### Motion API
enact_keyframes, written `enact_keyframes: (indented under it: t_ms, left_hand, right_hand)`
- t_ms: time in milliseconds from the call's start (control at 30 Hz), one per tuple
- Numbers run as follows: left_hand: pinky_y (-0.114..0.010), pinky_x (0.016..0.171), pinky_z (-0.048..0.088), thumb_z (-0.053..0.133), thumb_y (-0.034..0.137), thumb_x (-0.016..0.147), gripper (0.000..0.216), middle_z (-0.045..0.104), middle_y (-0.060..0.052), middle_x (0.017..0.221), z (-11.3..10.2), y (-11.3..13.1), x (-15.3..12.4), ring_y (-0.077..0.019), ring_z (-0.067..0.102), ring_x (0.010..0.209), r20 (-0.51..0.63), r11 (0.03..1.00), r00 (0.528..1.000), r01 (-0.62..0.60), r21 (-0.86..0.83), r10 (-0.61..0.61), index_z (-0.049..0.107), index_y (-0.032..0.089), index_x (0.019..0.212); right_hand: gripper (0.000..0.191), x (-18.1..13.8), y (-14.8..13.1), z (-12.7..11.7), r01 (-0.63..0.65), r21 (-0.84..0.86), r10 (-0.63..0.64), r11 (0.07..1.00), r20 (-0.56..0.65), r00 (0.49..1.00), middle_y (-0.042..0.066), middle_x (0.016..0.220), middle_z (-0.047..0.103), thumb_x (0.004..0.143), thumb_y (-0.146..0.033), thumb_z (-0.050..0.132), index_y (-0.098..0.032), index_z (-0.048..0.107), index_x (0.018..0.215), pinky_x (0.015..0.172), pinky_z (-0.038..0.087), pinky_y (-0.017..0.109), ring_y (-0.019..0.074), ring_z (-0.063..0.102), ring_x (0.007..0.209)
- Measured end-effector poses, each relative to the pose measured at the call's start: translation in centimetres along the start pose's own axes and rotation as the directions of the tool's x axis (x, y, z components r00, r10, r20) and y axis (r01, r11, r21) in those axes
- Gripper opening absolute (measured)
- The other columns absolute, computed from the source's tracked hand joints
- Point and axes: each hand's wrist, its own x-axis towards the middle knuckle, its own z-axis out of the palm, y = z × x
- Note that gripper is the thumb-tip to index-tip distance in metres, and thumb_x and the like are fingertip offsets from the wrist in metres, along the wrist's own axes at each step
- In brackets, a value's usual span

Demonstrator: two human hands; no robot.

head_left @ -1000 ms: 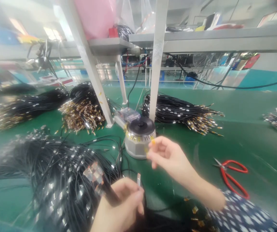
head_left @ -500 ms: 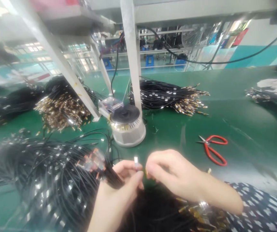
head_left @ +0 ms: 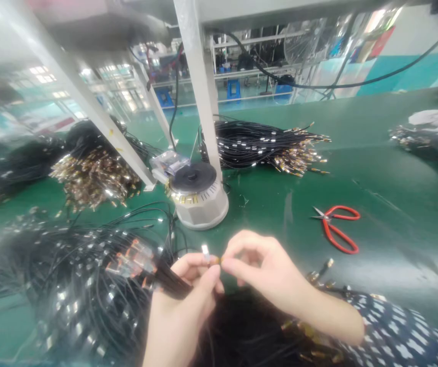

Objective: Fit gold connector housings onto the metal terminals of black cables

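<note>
My left hand is closed around a bundle of black cables whose ends wear clear and orange caps. Its thumb and forefinger also pinch a cable end, with a small white tag sticking up above them. Just to the right, my right hand pinches a tiny gold-coloured tip that meets the left fingertips. Whether this tip is part of the same cable, I cannot tell. Below both hands lies a dark mass of cables, blurred and partly hidden by my arms.
Red-handled scissors-like snips lie open on the green table. Ahead stands a round grey dispenser with a black top. Cable bundles lie behind it and at left. White frame posts rise from the table.
My right hand has come in against the left fingertips, narrowing the small gap between them. The view has shifted slightly. My left hand keeps its hold on the cables.
</note>
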Motion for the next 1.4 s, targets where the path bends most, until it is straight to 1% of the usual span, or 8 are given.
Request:
enact_keyframes:
  t_ms: [100,167,333,467,567,1000,1133,1400]
  left_hand:
    - [-0.013,0.036,0.022,0.076,0.027,0.075,0.036,0.065,0.002,0.054,0.3,0.1,-0.1,-0.0001,0.031,0.031,0.01,0.999,0.999,-0.04,0.005,0.04,0.058,0.02,0.106]
    - [-0.013,0.035,0.022,0.075,0.027,0.075,0.039,0.064,0.003,0.054,0.3,-0.1,-0.3,-0.0013,0.032,0.032,0.02,0.997,0.998,-0.06,0.041,0.059,0.057,0.021,0.11]
    - [-0.016,0.035,0.025,0.076,0.027,0.074,0.036,0.065,0.001,0.058,0.2,-0.6,-0.5,-0.0051,0.041,0.037,0.03,0.985,0.994,-0.104,0.141,0.101,0.063,0.019,0.107]
    - [-0.018,0.035,0.027,0.078,0.029,0.072,0.035,0.065,0.0,0.058,0.2,-0.7,-0.4,-0.0085,0.047,0.041,0.016,0.982,0.993,-0.117,0.149,0.116,0.067,0.018,0.103]
    - [-0.018,0.034,0.025,0.078,0.029,0.072,0.033,0.064,0.001,0.058,0.2,-0.7,-0.3,-0.0076,0.045,0.04,0.022,0.976,0.991,-0.131,0.174,0.129,0.068,0.019,0.102]
    - [-0.017,0.034,0.025,0.077,0.028,0.075,0.028,0.064,0.002,0.058,0.1,-0.8,-0.5,-0.0065,0.045,0.041,0.034,0.973,0.989,-0.145,0.178,0.141,0.068,0.021,0.1]
    - [-0.017,0.033,0.026,0.078,0.028,0.073,0.029,0.065,0.001,0.057,0.4,-0.7,-0.5,-0.0077,0.046,0.04,0.025,0.983,0.992,-0.125,0.132,0.123,0.068,0.019,0.1]
    - [-0.012,0.036,0.028,0.075,0.027,0.077,0.014,0.066,-0.002,0.057,1.3,0.0,-0.5,-0.0086,0.055,0.045,0.004,0.99,0.998,-0.07,-0.122,0.071,0.068,0.017,0.085]
  right_hand:
    - [0.021,0.2,-0.1,-0.4,0.02,0.055,-0.017,0.998,-0.057,0.998,0.0,0.084,0.059,0.071,-0.033,0.077,-0.015,0.066,0.07,0.048,0.044,0.021,0.0054,0.052,0.05]
    - [0.023,0.3,-0.3,-0.7,0.002,0.064,0.0,0.998,-0.036,0.999,0.0,0.086,0.058,0.069,-0.035,0.078,-0.015,0.067,0.069,0.047,0.044,0.021,0.0049,0.051,0.05]
    - [0.022,0.0,-0.9,-0.8,-0.015,0.017,0.014,1.0,0.051,0.999,0.0,0.087,0.056,0.072,-0.035,0.076,-0.015,0.067,0.07,0.05,0.041,0.024,0.0052,0.05,0.051]
    - [0.016,-0.2,-1.3,-0.8,0.015,-0.067,-0.012,0.998,0.05,0.999,0.0,0.084,0.056,0.074,-0.029,0.074,-0.015,0.067,0.07,0.053,0.038,0.024,0.0056,0.048,0.055]
    - [0.013,-0.2,-1.5,-0.9,0.027,-0.099,-0.023,0.995,0.047,0.999,-0.001,0.083,0.056,0.075,-0.026,0.072,-0.015,0.067,0.07,0.054,0.037,0.023,0.0054,0.046,0.056]
    - [0.012,0.0,-1.5,-0.8,0.047,-0.139,-0.043,0.989,0.033,0.999,-0.001,0.081,0.056,0.076,-0.024,0.07,-0.015,0.066,0.07,0.055,0.037,0.024,0.0068,0.046,0.057]
    - [0.013,-0.1,-1.4,-0.5,0.019,-0.103,-0.017,0.994,0.023,1.0,-0.001,0.082,0.055,0.076,-0.026,0.069,-0.015,0.064,0.071,0.054,0.037,0.026,0.0074,0.047,0.056]
    - [0.019,-0.2,-1.1,0.1,0.015,-0.035,-0.014,0.999,0.036,0.999,0.0,0.082,0.054,0.079,-0.033,0.069,-0.015,0.065,0.073,0.052,0.039,0.025,0.0081,0.047,0.057]
